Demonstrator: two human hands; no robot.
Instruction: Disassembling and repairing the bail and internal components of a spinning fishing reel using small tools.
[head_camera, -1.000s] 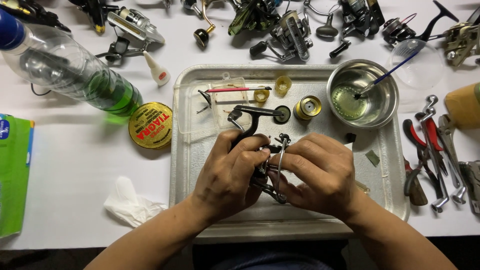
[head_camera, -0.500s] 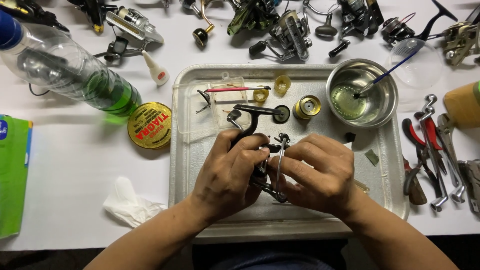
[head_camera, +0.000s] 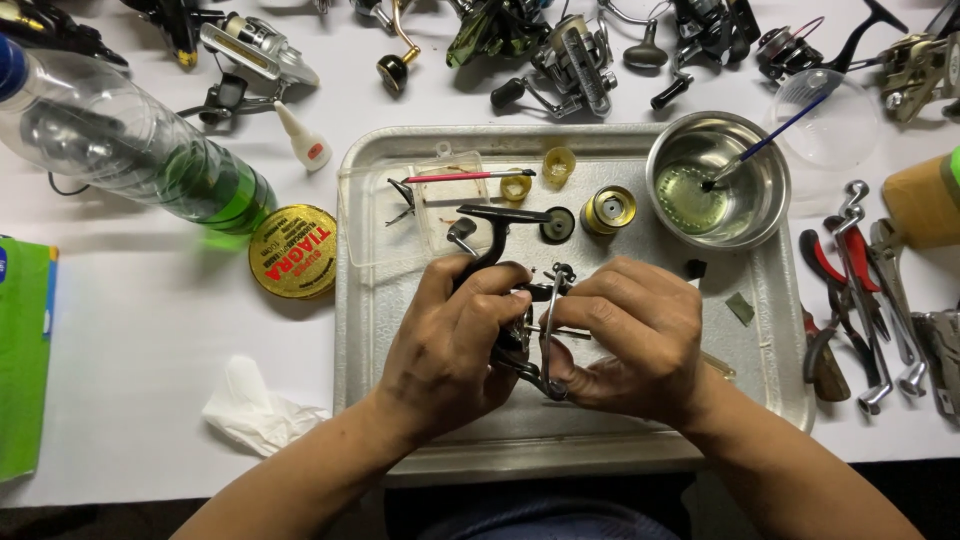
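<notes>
Over a metal tray (head_camera: 360, 330), my left hand (head_camera: 450, 345) and my right hand (head_camera: 630, 340) both grip a dark fishing reel body (head_camera: 520, 320). Its handle arm (head_camera: 495, 225) sticks up past my left fingers and its wire bail (head_camera: 548, 330) runs between my hands. My right fingertips press on the reel's right side. On the tray behind the reel lie a gold spool (head_camera: 610, 210), a black round part (head_camera: 557, 225), two small yellow rings (head_camera: 558, 165) and a red-handled tool (head_camera: 470, 177).
A steel bowl (head_camera: 718, 180) with liquid and a brush sits at the tray's back right. Pliers and wrenches (head_camera: 850, 290) lie to the right. A plastic bottle with green liquid (head_camera: 140, 150), a round yellow tin (head_camera: 293, 251) and a crumpled tissue (head_camera: 255, 410) are on the left. Several reels line the back.
Both hands stay on the reel; my fingers shift only slightly. Nothing else has moved.
</notes>
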